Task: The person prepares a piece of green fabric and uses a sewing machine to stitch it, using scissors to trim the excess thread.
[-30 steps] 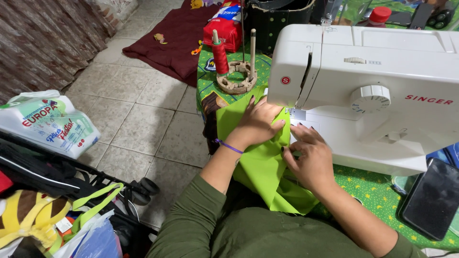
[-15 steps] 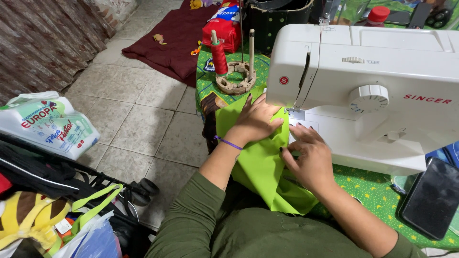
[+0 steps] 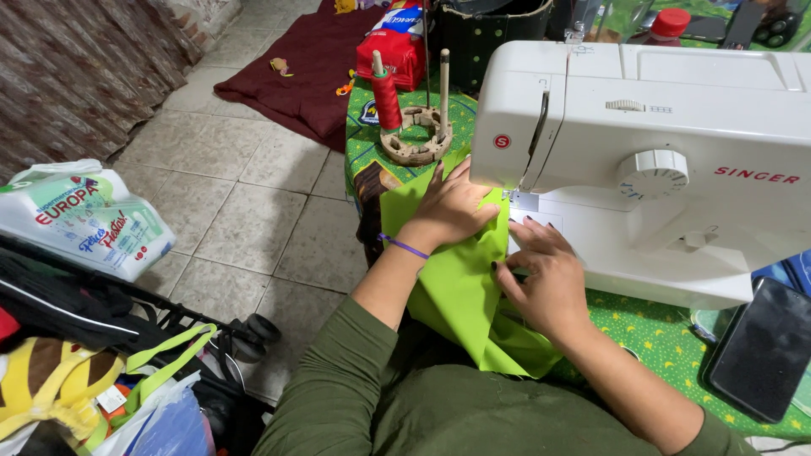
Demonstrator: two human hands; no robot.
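A lime green piece of fabric (image 3: 460,283) lies under the needle area of a white sewing machine (image 3: 676,127) and hangs off the table's front edge. My left hand (image 3: 452,207) presses flat on the fabric just left of the needle, a purple band on its wrist. My right hand (image 3: 545,274) rests on the fabric in front of the machine bed, fingers pinching its edge. The needle itself is hidden behind my left hand.
A wooden spool stand (image 3: 418,139) with a red thread spool (image 3: 387,97) sits behind the fabric. A black phone (image 3: 764,346) lies at the right on the green patterned tablecloth (image 3: 659,338). On the tiled floor: a maroon rug (image 3: 304,67), a white package (image 3: 84,219), bags (image 3: 101,380).
Both hands have shifted slightly on the green fabric, the left sliding a little toward the needle. The view has barely moved.
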